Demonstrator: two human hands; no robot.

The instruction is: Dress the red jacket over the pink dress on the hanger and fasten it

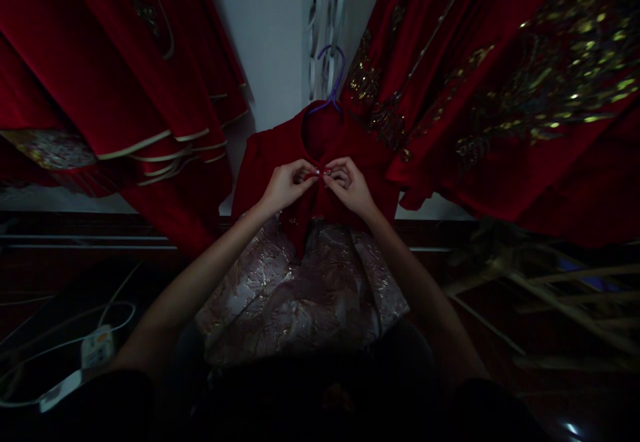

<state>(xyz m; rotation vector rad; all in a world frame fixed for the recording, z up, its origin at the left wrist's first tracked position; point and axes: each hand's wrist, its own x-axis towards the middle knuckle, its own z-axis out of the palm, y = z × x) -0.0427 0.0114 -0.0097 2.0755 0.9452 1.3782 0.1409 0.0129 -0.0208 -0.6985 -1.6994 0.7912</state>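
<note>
A dark red jacket [260, 162] hangs in front of me on a purple hanger [331, 75], over a pale brocade skirt [300, 289]. My left hand [286, 185] pinches the left edge of the jacket's front just below the collar. My right hand [350, 185] pinches the right edge opposite it. The fingertips of both hands nearly meet at a small fastening [320, 173] at the neck. Both hands are closed on the fabric.
Red embroidered garments hang at the left [100, 82] and right [525, 95], close on both sides. A white wall [270, 35] lies behind. A white power strip with cables [95, 345] lies on the dark floor at lower left. Pale wooden slats [560, 289] lie at lower right.
</note>
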